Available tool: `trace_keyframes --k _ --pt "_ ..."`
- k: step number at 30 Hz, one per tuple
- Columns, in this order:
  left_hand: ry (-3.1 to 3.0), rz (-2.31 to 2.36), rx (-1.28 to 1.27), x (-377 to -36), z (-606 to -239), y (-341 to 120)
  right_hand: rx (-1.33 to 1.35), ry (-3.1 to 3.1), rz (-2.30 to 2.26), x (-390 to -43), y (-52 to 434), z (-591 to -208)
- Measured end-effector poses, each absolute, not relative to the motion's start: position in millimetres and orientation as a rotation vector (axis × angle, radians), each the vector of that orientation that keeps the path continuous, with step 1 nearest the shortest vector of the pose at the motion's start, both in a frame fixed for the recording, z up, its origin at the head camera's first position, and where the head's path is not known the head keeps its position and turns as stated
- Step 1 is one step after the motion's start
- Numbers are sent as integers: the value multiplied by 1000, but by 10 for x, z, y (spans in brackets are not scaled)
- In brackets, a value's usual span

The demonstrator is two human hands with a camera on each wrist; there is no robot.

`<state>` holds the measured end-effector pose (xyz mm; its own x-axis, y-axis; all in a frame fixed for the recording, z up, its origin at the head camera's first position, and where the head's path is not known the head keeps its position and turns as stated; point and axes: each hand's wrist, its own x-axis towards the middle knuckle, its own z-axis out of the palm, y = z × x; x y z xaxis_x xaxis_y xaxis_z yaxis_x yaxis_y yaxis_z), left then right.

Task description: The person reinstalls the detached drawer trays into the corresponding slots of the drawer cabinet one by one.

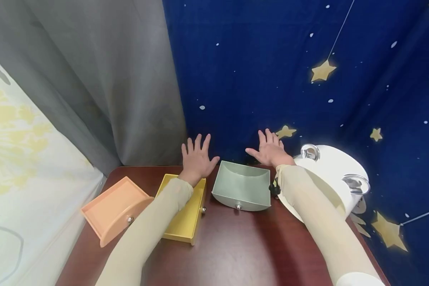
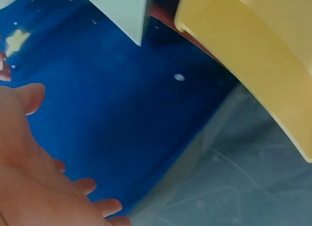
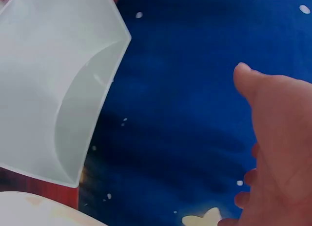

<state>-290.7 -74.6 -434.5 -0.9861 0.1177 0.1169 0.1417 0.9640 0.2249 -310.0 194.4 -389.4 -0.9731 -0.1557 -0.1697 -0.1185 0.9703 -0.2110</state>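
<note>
Left hand [image 1: 196, 161]: fingers spread, holding nothing, above yellow tray [image 1: 186, 210].
Right hand [image 1: 269, 150]: fingers spread, empty, behind green tray [image 1: 241, 188].
Desk [image 1: 228, 250]: carries both trays.

Bright, even indoor light; fisheye bending at head-view edges; soft, blurry wrist close-ups.

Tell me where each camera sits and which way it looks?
Head: worn on the head, looking forward and down at the table; both sleeves, left hand and right hand show.
Left wrist: looks past the open left hand at the yellow drawer and blue star cloth.
Right wrist: looks past the right hand at the green drawer.
Shared: the green drawer shows in all three views.
</note>
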Motion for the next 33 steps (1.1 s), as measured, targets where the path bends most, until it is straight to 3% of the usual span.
trace_keyframes --k 16,33 --pt "-2960 -537 -135 -2507 -4231 -388 -218 2978 -362 -3029 2129 -3244" --pt "-2863 -571 -272 -2183 -4526 -295 -173 2930 -313 -2877 2558 -2794"
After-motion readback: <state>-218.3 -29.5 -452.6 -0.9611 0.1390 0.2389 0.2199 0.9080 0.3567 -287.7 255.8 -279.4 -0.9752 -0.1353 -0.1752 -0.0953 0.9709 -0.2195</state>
